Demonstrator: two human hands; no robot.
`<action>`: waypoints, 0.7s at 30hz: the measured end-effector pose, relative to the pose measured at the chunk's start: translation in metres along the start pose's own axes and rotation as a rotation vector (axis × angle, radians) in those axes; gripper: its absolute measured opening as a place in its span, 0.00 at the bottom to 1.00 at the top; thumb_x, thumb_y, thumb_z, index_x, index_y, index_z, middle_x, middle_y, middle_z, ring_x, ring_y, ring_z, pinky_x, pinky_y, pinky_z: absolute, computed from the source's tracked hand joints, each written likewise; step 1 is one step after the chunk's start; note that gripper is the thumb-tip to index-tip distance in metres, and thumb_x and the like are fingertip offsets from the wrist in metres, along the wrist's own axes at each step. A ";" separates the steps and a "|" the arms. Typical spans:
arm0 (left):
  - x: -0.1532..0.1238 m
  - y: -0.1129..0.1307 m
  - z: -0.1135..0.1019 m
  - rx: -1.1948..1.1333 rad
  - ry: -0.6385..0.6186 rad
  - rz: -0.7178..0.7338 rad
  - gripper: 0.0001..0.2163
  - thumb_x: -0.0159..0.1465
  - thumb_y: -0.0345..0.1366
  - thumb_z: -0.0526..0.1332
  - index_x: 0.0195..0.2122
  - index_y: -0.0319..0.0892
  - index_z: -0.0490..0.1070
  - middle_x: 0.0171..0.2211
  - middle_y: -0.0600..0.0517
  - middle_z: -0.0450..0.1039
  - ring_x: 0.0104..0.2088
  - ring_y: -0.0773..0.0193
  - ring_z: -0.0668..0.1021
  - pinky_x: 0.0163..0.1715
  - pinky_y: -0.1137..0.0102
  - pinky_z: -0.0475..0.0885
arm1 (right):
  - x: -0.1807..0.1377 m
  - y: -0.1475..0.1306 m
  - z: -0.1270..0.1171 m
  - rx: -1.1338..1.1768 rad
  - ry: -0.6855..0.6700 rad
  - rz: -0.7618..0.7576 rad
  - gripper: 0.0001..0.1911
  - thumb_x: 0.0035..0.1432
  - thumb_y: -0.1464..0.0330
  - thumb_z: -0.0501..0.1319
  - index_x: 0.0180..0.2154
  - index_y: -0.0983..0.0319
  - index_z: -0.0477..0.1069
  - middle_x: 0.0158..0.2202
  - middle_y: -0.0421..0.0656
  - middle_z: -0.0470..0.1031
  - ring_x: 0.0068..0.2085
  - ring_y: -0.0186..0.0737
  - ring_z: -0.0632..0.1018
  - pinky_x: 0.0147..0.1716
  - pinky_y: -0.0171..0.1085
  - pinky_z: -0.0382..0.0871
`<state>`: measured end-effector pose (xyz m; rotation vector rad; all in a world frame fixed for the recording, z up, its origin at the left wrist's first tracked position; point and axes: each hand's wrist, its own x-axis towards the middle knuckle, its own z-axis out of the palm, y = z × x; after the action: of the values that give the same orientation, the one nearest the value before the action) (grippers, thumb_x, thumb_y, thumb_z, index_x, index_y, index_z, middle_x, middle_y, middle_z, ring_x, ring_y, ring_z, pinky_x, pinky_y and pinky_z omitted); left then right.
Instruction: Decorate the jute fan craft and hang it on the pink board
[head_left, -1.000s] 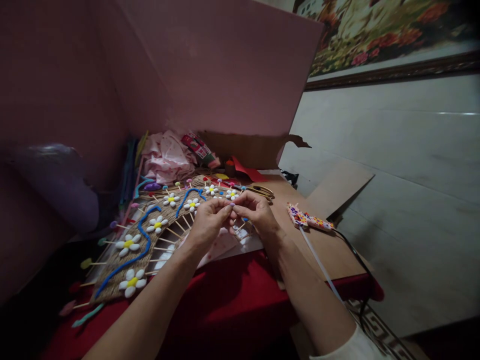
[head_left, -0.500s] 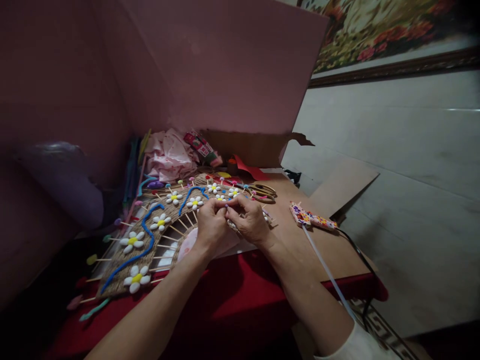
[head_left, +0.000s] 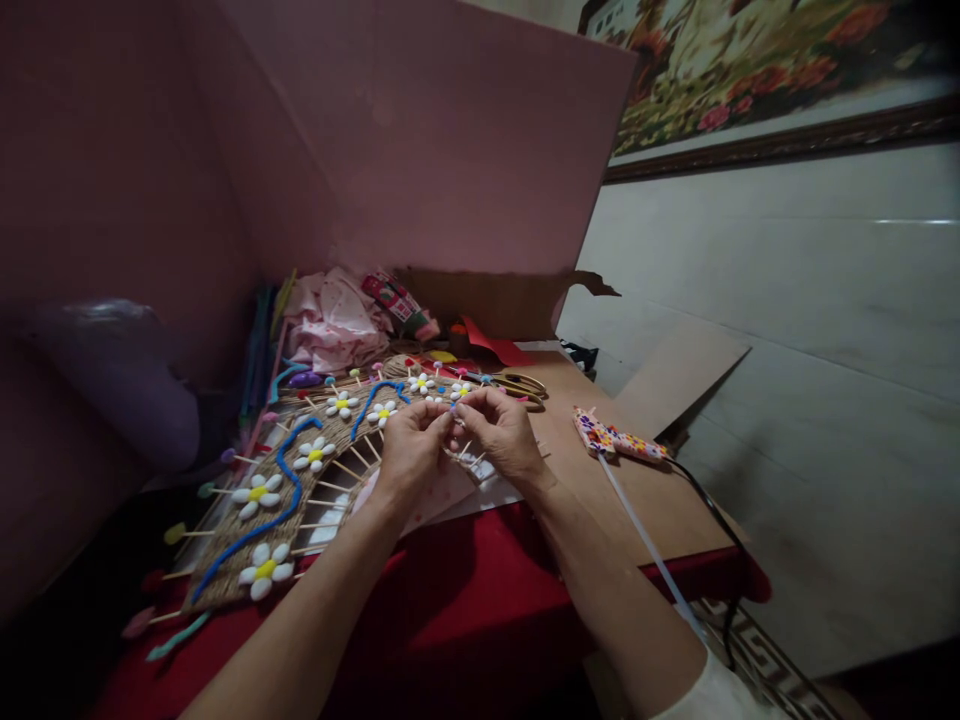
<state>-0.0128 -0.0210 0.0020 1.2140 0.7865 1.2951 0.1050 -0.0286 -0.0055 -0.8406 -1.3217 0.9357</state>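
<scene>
Your two hands meet just above the near middle of the work, thumb and fingertips of each drawn into a narrow pinch. Between the left hand (head_left: 411, 448) and the right hand (head_left: 506, 438) is a small bluish-purple piece (head_left: 455, 410), mostly hidden by your fingers, so its exact shape can't be told. It looks soft; press it lightly with the fingertip pads and turn it a little at a time, so that it rounds evenly rather than flattening. Resting your wrists would steady such fine pressing.

Under and left of your hands lies the twine-covered arch (head_left: 341, 430), with white-petalled flowers (head_left: 256, 495), a wavy blue strip (head_left: 289, 475) and tipped sticks (head_left: 196, 533) along its outer edge. Take care that your forearms don't brush the petals or bend those sticks.

Farther out, scissors (head_left: 501, 382) lie beyond your right hand, and a flower-patterned glue gun (head_left: 619, 440) rests on the brown board (head_left: 630, 510) over the red-covered desk (head_left: 480, 600). Mind its cord (head_left: 705, 492) with your right elbow.
</scene>
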 end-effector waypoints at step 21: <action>0.002 -0.003 0.003 0.138 0.008 0.127 0.12 0.50 0.40 0.63 0.29 0.35 0.69 0.20 0.53 0.70 0.18 0.70 0.70 0.17 0.76 0.66 | 0.002 0.001 -0.005 -0.023 0.042 -0.065 0.06 0.49 0.67 0.63 0.28 0.64 0.69 0.23 0.38 0.71 0.25 0.31 0.72 0.27 0.32 0.68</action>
<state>-0.0092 -0.0193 0.0000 1.3880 0.8261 1.3670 0.1099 -0.0265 -0.0057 -0.8257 -1.3181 0.8497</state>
